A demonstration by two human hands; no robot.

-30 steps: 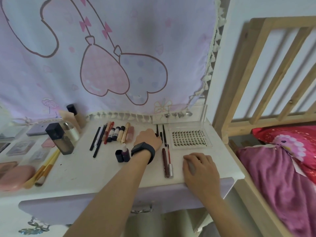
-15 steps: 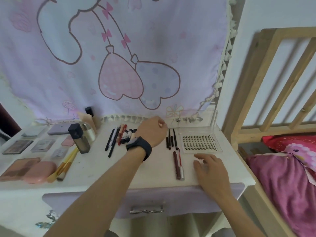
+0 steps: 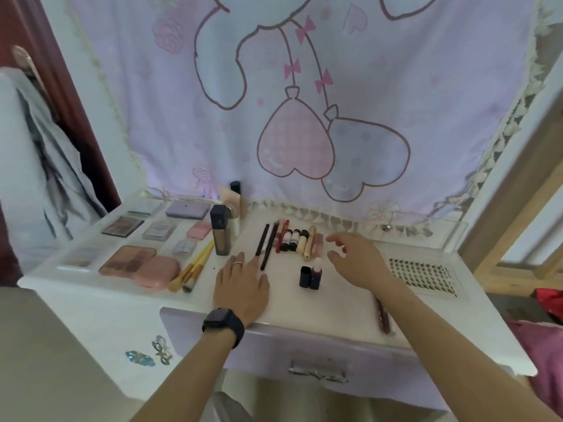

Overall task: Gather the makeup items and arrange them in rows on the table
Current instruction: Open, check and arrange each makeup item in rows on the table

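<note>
We see a white bench (image 3: 289, 309) below a lilac curtain (image 3: 411, 71) printed with pink hearts and bows. Our pencils (image 3: 262, 240) are black, the compacts (image 3: 143, 266) pink.

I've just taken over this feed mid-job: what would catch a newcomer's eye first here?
The big pale curtain with two heart balloons fills the back. Below it, on the white table, a neat row of pencils and tubes sits at centre, with the left hand flat before it and the right hand hovering beside it. Pink palettes lie at far left.

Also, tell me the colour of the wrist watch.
The watch is black, clearest in the head view.
</note>
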